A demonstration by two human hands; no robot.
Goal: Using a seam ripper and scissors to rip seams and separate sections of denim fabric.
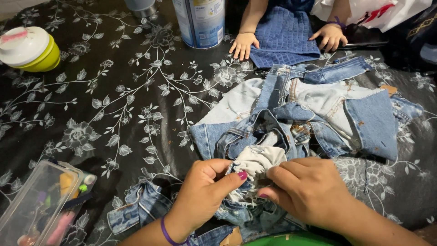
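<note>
At lower centre, the left hand (pixel 200 193) and right hand (pixel 307 189) each pinch one frayed white pocket lining (pixel 256 164) of one faded, inside-out pair of jeans (pixel 314 109).

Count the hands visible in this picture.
4. The wearer's left hand and right hand pinch white fabric at bottom; another person's two hands rest at top.

My right hand (pixel 309 191) covers part of the white pocket lining (pixel 257 161), so I can't see its fingertips there. The clear plastic box (pixel 34 209) is cut off at the frame's bottom-left corner. The tall can (pixel 200 20) loses its top to the upper edge.
</note>
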